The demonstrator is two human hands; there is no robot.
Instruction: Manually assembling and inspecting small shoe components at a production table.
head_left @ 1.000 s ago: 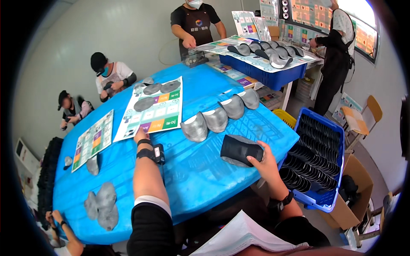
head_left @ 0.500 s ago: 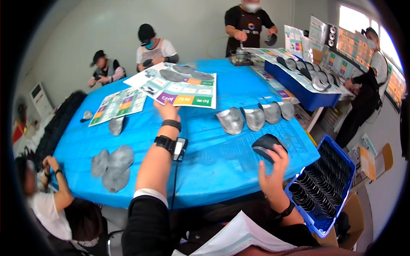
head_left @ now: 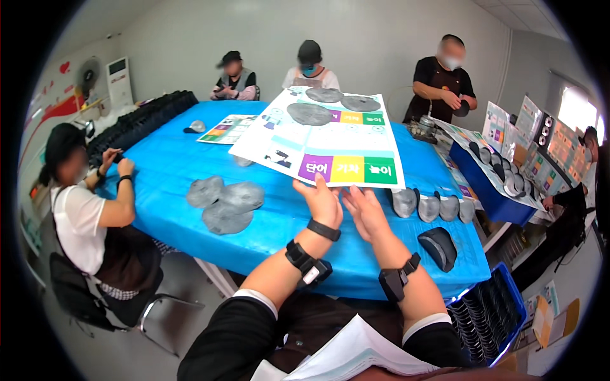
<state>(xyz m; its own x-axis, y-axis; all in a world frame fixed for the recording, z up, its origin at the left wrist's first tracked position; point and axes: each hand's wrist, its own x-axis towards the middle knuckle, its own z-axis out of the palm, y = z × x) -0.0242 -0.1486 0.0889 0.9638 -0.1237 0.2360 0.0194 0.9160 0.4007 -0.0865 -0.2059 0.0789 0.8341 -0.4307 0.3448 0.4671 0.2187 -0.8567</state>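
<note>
My left hand [head_left: 321, 203] grips the near edge of a large printed sheet [head_left: 264, 143], with the thumb on top. The sheet is white with purple, yellow and green blocks and is held up over the blue table. Three grey oval pads [head_left: 309, 114] lie on its far part. Beside the left hand, my right hand [head_left: 368, 216] reaches its fingertips to the same edge; its fingers are stretched out and hold nothing. A black curved, cap-like piece [head_left: 438, 249] lies on the table right of my right forearm.
A row of grey-and-black cupped pieces [head_left: 429, 207] stands on the blue-covered table [head_left: 165, 162]. Grey flat pads [head_left: 229, 216] overlap at the left. A blue crate [head_left: 518, 311] of black pieces sits beside the right corner. Co-workers [head_left: 448, 82] are around the table.
My right hand has left the black piece and come to the sheet's near edge. The sheet appears closer and more central in view. The head view has turned and shows more of the left side.
</note>
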